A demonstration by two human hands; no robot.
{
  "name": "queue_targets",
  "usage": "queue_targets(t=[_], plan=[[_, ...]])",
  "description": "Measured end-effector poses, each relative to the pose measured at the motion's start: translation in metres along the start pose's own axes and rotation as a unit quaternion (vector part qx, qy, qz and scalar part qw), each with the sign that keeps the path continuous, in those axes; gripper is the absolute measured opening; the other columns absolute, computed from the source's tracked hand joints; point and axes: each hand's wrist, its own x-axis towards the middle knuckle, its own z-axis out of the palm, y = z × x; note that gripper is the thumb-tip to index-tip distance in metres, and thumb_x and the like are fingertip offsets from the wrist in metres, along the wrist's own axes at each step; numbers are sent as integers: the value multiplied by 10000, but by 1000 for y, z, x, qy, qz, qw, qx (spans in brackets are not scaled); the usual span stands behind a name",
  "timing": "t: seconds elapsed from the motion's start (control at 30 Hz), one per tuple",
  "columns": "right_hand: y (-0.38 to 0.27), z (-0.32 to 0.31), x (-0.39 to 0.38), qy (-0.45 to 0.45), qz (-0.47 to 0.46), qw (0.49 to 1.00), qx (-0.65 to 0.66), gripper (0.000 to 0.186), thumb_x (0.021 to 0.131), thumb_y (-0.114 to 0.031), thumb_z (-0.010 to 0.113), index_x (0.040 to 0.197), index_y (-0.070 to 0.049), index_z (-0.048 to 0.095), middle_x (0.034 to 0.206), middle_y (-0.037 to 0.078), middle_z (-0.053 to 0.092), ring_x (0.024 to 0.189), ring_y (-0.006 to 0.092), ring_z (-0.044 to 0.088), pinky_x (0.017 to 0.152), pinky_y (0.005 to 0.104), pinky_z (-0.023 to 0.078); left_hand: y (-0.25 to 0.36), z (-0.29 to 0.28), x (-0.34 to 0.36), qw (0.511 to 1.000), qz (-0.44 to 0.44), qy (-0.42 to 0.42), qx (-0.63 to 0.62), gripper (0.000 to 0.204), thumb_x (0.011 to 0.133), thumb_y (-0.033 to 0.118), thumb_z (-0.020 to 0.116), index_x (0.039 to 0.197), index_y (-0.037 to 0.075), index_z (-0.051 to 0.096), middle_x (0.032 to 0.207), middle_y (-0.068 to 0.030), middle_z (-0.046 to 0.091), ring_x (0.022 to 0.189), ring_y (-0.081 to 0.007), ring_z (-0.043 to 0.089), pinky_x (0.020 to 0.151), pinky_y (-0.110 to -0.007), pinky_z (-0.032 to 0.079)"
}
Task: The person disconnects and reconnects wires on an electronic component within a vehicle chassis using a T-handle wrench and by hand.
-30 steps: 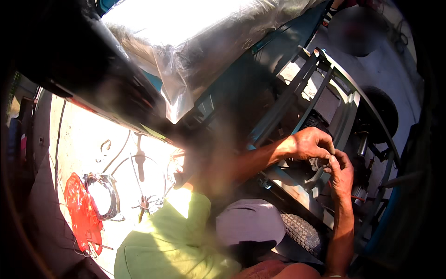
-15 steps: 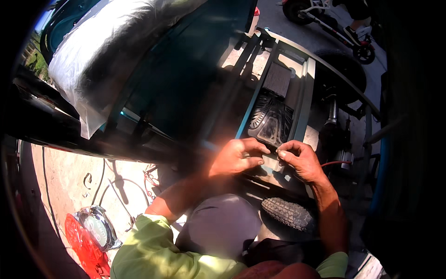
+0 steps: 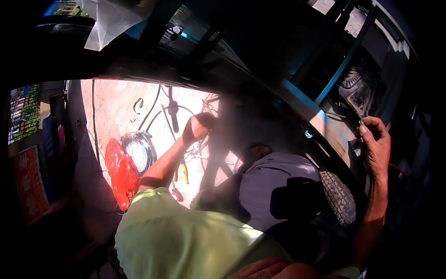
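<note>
My right hand (image 3: 375, 142) is at the right, thumb and forefinger pinched together beside the lower end of a black moulded plastic part (image 3: 360, 95) in the vehicle's frame. Whatever sits between those fingertips is too small to name. My left hand (image 3: 200, 126) reaches down at the left over the sunlit ground, close to thin red wires (image 3: 210, 103). Its fingers are lost in shadow. Below that hand lie a yellow-handled tool (image 3: 184, 173) and several loose metal tools and cables.
A blue-grey metal frame rail (image 3: 320, 122) runs between my hands, with a treaded tyre (image 3: 338, 197) under it. At the left, a red plastic bag (image 3: 118, 174) lies against a round item in clear wrap (image 3: 139, 151). Clear plastic sheeting (image 3: 111, 23) hangs at the top left.
My left hand has left my right hand's side and moved down left over the ground. The view has swung left. My right hand stays pinched by the black plastic part.
</note>
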Motion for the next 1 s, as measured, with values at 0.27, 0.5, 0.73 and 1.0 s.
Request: queue_targets(t=[0.27, 0.5, 0.73, 1.0], plan=[[6, 4, -1, 6, 14, 999, -42, 253, 916, -210, 732, 1090, -31, 687, 923, 18, 643, 843, 108, 597, 760, 261, 472, -26, -11, -95, 860, -446, -223, -107, 399, 883, 360, 717, 1019, -15, 746, 845, -152, 740, 796, -251, 715, 722, -387, 556], [17, 0, -3, 4, 10, 999, -43, 222, 941, -189, 730, 1097, -39, 679, 921, 6, 636, 823, 101, 591, 760, 250, 471, -48, -12, -129, 855, -484, -179, -44, 453, 857, 402, 667, 1027, -11, 742, 900, -221, 750, 905, -364, 741, 847, -424, 570], [18, 0, -2, -11, -4, 999, -48, 196, 955, -158, 717, 1094, -27, 670, 927, 4, 634, 818, 95, 585, 761, 244, 467, -96, -21, -153, 821, -562, -88, -60, 468, 845, 379, 672, 967, -68, 735, 885, -220, 758, 870, -314, 754, 812, -388, 581], [23, -1, -1, -11, -1, 998, -55, 212, 966, -161, 717, 1117, -20, 674, 928, 8, 631, 823, 94, 583, 764, 248, 464, -112, 3, -161, 812, -571, -85, -86, 466, 807, 391, 723, 935, -56, 759, 886, -241, 753, 876, -332, 750, 812, -404, 577]])
